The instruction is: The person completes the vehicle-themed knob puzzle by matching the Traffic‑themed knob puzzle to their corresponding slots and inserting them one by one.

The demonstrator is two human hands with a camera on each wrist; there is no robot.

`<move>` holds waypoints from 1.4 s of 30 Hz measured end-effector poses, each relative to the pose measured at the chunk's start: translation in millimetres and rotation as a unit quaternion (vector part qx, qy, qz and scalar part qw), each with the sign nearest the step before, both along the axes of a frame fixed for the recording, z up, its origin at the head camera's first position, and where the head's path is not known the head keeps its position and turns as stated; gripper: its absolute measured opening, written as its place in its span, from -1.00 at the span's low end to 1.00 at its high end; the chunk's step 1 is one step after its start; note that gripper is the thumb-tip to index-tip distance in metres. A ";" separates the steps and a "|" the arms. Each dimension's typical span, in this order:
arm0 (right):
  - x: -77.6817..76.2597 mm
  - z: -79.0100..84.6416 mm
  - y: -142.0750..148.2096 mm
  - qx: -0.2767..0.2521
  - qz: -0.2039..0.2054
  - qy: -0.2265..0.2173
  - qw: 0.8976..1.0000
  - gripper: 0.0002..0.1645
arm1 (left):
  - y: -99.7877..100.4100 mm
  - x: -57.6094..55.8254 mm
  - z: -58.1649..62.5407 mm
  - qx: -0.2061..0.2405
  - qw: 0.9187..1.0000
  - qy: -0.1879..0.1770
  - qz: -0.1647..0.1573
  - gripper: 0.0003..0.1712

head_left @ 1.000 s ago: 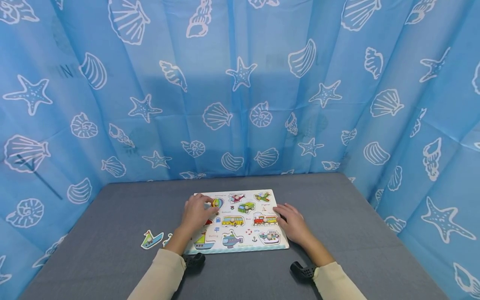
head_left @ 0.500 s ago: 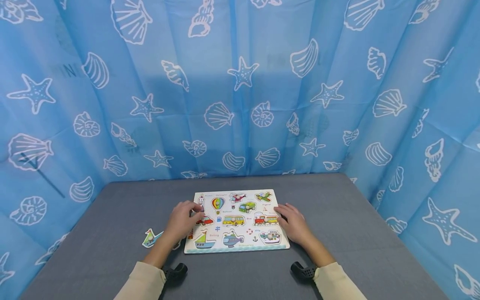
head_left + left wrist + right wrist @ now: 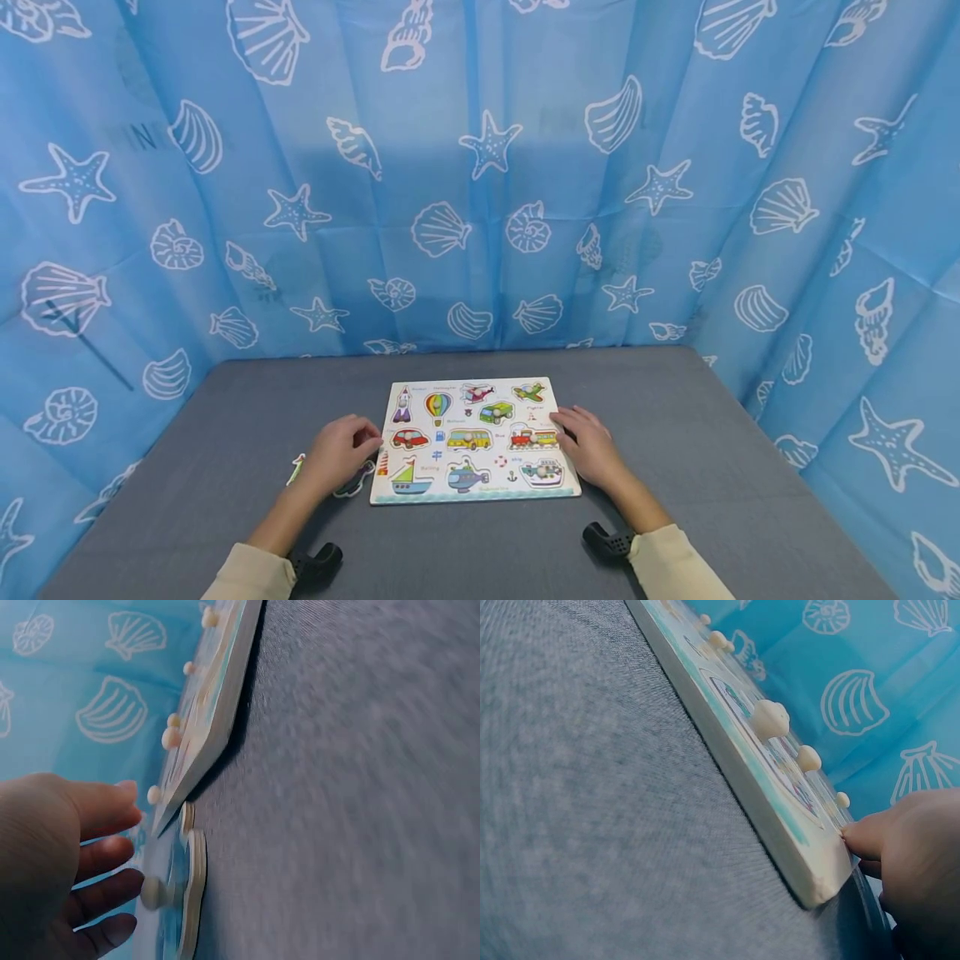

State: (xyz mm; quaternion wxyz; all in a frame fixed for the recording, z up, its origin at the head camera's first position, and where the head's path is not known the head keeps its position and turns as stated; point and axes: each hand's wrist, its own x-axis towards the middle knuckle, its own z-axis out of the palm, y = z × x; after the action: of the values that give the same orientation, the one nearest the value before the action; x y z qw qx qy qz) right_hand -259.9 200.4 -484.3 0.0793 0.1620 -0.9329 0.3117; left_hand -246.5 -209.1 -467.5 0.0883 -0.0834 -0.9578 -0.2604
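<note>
A pegged picture puzzle board (image 3: pixel 495 493) with vehicle pieces lies on the table. Just beyond its left edge, my left hand (image 3: pixel 337 457) hovers with fingers loosely bent and nothing between them. Below that hand, a loose puzzle piece (image 3: pixel 356 483) lies partly hidden; the left wrist view shows its peg (image 3: pixel 154 892) near the fingertips, and I cannot tell whether they touch. Another loose piece, the sailboat (image 3: pixel 297 467), is mostly covered by the hand. My right hand (image 3: pixel 592 450) rests its fingertips on the board's right edge; some of its fingers are hidden in the right wrist view.
The grey table (image 3: pixel 465 550) extends around the board. A blue curtain (image 3: pixel 480 250) with seashell and starfish prints hangs behind and at the sides. Each wrist wears a black device (image 3: pixel 318 565).
My left hand has moved off the board, leftward and toward me, uncovering the balloon, rocket and car pictures. It now covers more of the loose sailboat. My right hand stays at the board's edge.
</note>
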 end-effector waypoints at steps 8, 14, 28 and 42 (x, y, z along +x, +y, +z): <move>1.3 1.8 -1.0 0.000 0.001 -0.001 1.000 -0.53 | -11.6 13.3 -0.1 -0.043 0.999 -0.019 0.014 -0.84; 0.8 2.4 -0.9 0.005 -0.002 0.001 1.000 -0.53 | -14.3 19.3 0.0 -0.058 0.997 -0.035 0.023 -0.76; 1.0 2.9 -0.7 0.007 -0.003 0.000 1.000 -0.53 | -15.0 31.3 2.8 -0.052 0.998 -0.042 0.018 -0.81; 1.8 2.2 -1.1 0.001 0.000 0.005 1.000 -0.55 | -17.6 37.9 9.8 -0.052 0.998 -0.021 0.023 -0.82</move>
State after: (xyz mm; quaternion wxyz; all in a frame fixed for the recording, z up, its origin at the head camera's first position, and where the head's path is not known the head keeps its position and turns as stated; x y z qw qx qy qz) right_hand -258.1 199.2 -482.1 0.0840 0.1635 -0.9329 0.3096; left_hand -208.5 -226.7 -457.6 0.0695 -0.0605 -0.9735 -0.2094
